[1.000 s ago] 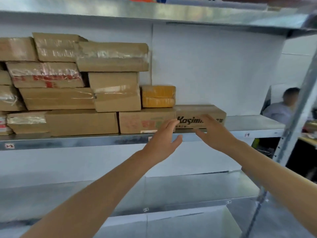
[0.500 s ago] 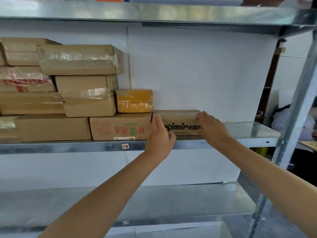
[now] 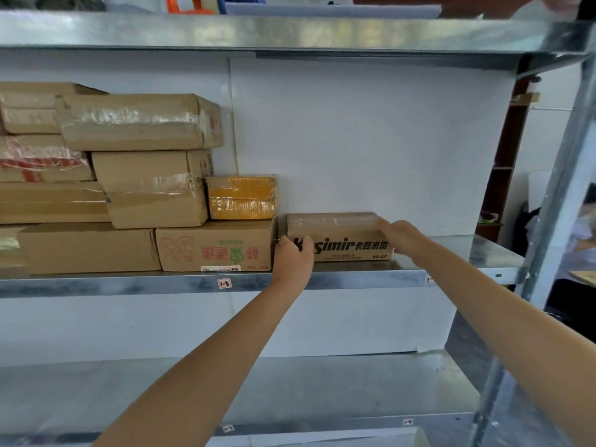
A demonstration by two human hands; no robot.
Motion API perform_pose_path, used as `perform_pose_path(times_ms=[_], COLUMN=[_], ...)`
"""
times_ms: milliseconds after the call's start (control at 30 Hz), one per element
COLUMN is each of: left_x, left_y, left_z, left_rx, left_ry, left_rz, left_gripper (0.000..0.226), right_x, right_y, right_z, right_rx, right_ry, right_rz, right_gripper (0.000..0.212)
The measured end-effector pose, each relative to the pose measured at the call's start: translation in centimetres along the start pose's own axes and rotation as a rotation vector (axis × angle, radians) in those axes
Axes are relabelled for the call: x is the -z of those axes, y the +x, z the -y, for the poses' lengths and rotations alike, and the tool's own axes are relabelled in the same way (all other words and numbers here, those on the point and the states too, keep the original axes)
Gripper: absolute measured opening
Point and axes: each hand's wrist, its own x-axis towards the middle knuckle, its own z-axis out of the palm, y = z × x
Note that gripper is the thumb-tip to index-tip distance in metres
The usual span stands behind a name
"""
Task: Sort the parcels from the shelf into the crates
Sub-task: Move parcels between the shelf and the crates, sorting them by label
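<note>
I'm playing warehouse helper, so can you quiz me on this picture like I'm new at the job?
1. True or false: the left hand and right hand both hold the lettered box.
2. The yellow parcel sits on: A) a crate, B) the red-print box, C) the lettered box.
3. Fill in: the lettered box stands to the ____ of the red-print box.
Key: 1 true; 2 B; 3 right.

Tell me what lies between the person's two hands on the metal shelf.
A brown rectangular cardboard box with black lettering lies between the left hand and the right hand, each at one end, in the head view.
</note>
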Motion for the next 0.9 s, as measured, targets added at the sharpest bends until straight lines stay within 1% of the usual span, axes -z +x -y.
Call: perform_pose_path(times_ms=[67,167,233,333,500,633,733,900], left_x=[0.0,-0.1,-0.1,0.1,1.0,2.2,3.6,6.2], left_y=[0.4,0.4,0.1,-0.9,-3.8,-7.0,-9.4,-12.3], left_z=[0.0,0.2,0.3,0.2,0.0,1.1,3.3,7.1], left_rx=[0.021,0.041,0.042,0.058,0.105,0.118,0.107,0.122], left_ry=[-0.029,-0.072,-0.143,-0.259,-0.509,-0.617,-0.624,-0.580], left_rz=[0.013,-0.004,-0.001,-0.007,-0.045,-0.116,-0.172,-0.232], left_gripper=[0.048,0.052,0.044,0.022,0.024,0.023,0.021,0.015], right_x=[-0.5,-1.0,-0.9,0.1,1.6,1.6,0.1,-4.4], right_y=[0.2,-0.3,-0.8,-1.9,-5.8,-10.1,-12.9,-15.3], right_z=[-0.2,-1.1,-1.9,-3.3,-5.1,-5.9,-7.1,-8.6], right_rx=[-0.032,0.025,0.054,0.056,0.107,0.208,0.251,0.260], right_ry=[0.051,0.042,0.055,0.079,0.190,0.243,0.217,0.184], right_rz=[0.024,-0.023,-0.066,-0.143,-0.252,-0.289,-0.256,-0.095], right_gripper=[0.062,0.059,0.055,0.049,0.037,0.038,0.036,0.021])
